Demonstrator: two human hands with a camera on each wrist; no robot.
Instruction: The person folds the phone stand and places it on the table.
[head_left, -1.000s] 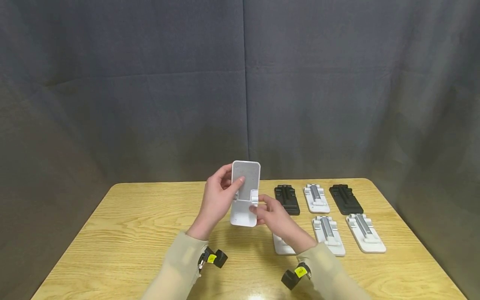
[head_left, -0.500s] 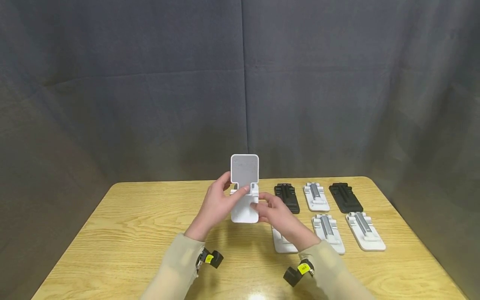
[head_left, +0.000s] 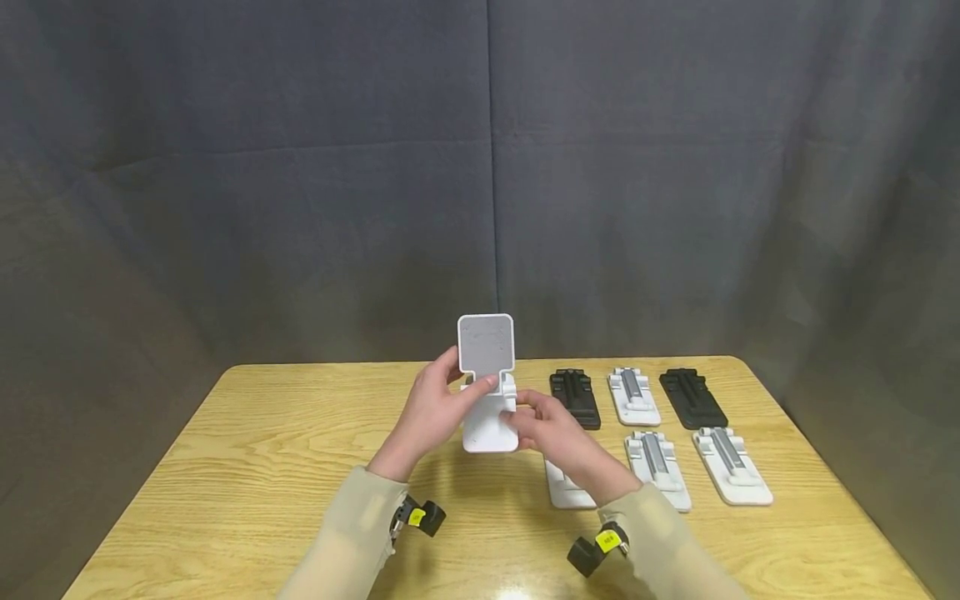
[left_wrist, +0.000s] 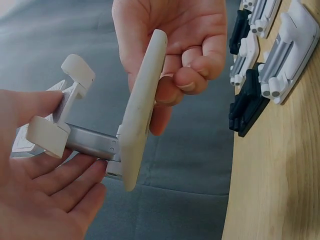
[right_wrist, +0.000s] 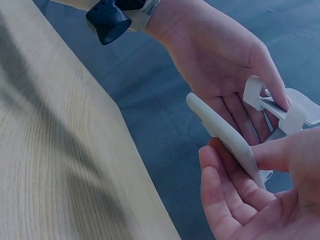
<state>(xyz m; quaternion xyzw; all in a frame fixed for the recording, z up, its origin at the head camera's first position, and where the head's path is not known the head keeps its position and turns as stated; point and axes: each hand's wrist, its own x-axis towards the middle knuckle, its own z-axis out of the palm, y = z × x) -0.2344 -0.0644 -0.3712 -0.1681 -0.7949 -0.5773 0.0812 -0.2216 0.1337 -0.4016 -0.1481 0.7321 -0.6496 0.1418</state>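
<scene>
Above the table, a white folding phone stand (head_left: 491, 421) with a grey pad on its upper plate is held between both hands. The left hand (head_left: 433, 408) grips the upper plate and arm, its thumb over the lower end of the pad. At the right edge of the white base, the right hand (head_left: 551, 429) pinches with thumb and fingers. From the side, in the left wrist view, the silver arm (left_wrist: 92, 141) stands out from the base (left_wrist: 142, 112), and two white hooks (left_wrist: 48, 135) flank the left thumb.
On the right of the wooden table (head_left: 285, 467) lie several folded stands, among them a black one (head_left: 692, 400) and a white one (head_left: 731, 467). One white stand (head_left: 566, 492) is partly covered by the right forearm. A grey curtain (head_left: 375, 250) hangs behind the table.
The stand's upper plate, lying nearly in line over the base a second ago, has been swung up and away, showing the hinge and more of the base. Both hands have kept their hold.
</scene>
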